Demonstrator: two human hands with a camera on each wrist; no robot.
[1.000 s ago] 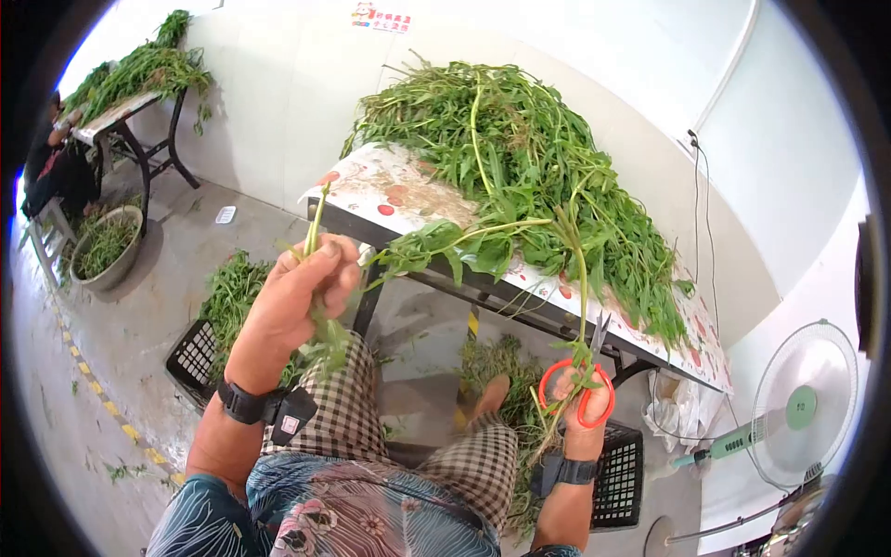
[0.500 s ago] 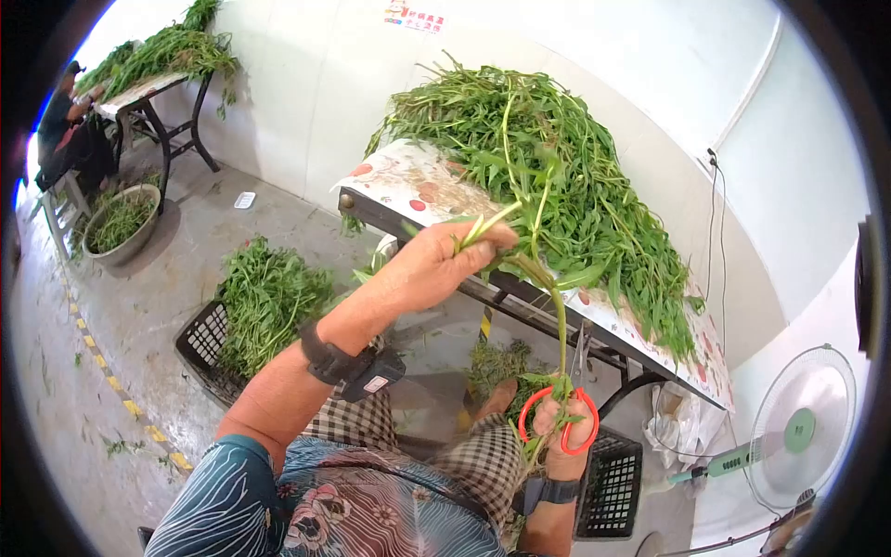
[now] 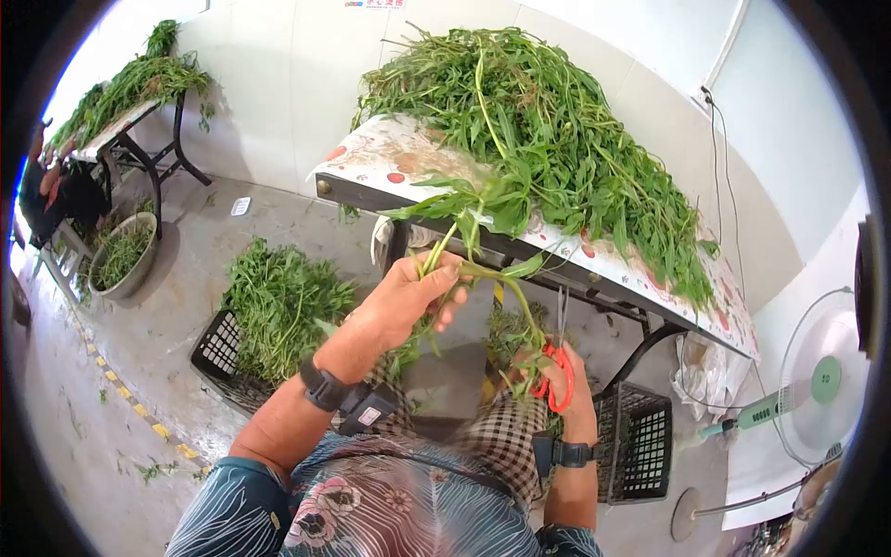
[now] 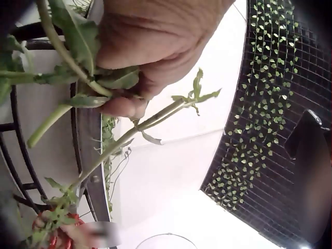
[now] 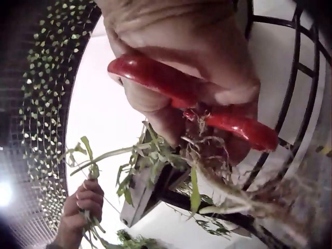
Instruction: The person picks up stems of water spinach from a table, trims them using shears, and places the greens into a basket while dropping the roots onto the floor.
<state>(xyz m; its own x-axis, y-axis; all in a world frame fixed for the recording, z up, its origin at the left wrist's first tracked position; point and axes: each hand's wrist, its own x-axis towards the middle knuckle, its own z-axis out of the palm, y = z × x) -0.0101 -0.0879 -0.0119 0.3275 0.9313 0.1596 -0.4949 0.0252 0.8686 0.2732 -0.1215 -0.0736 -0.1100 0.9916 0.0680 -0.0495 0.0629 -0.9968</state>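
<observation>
In the head view my left hand [image 3: 408, 299] pinches pale green stems [image 3: 440, 249] with leafy tops. My right hand [image 3: 568, 379] has its fingers through the red handles [image 3: 557, 382] of scissors, whose blades [image 3: 562, 311] point up toward the table edge. A longer stem [image 3: 525, 308] stretches between the two hands. Roots [image 5: 207, 155] hang by the right fingers and the red handles in the right wrist view. In the left wrist view the left hand [image 4: 155, 46] holds stems between thumb and fingers, with a cut-looking stem end [image 4: 49, 124] sticking out below.
Leafy greens [image 3: 557, 139] are heaped on the table [image 3: 371, 158] ahead. A black crate [image 3: 218, 348] with greens stands at left, another crate [image 3: 650, 455] at right, near a fan [image 3: 821, 381]. A person [image 3: 56, 195] sits far left beside a round tub [image 3: 139, 269].
The left hand first moved right toward the scissors hand, then came down and slightly left with its stems. The scissors hand rose a little and turned, still gripping the red handles.
</observation>
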